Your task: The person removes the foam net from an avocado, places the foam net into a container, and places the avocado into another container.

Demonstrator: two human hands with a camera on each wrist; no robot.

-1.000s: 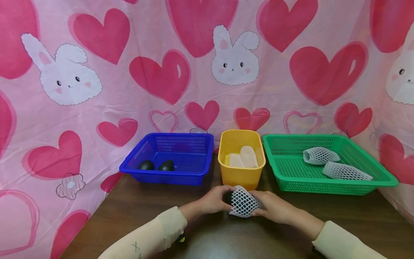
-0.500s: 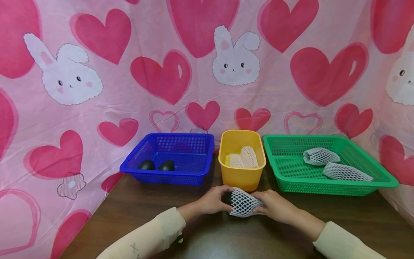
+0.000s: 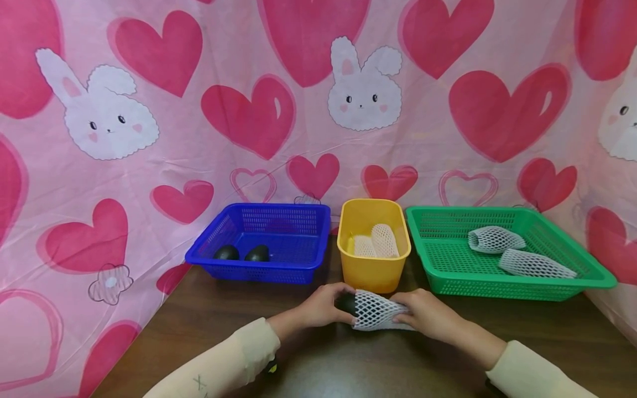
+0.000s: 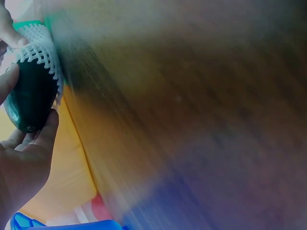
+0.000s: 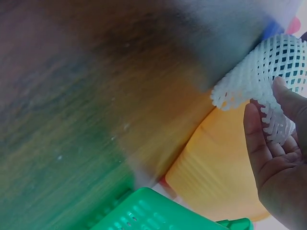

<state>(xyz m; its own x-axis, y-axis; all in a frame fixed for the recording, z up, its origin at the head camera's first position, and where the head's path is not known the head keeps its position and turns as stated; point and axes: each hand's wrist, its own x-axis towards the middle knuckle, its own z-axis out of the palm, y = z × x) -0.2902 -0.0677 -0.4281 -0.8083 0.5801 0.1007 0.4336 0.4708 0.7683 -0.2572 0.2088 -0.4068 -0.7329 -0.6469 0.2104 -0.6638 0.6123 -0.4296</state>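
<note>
A dark green avocado lies partly inside a white foam net sleeve, in front of the yellow bin. My left hand grips the bare end of the avocado between thumb and fingers. On the other side, my right hand pinches the loose end of the net; in the right wrist view the thumb presses on the mesh. The avocado's covered end shows dark through the holes. Two more avocados rest in the blue basket.
Behind the hands stands the yellow bin, with foam nets inside. To its right, the green basket holds two net-covered pieces. All stand on a brown wooden table before a pink heart-print cloth.
The right hand has drawn the net's loose end rightward, so the net is stretched longer past the avocado. The left hand has shifted slightly left with the avocado, showing more of its bare end.
</note>
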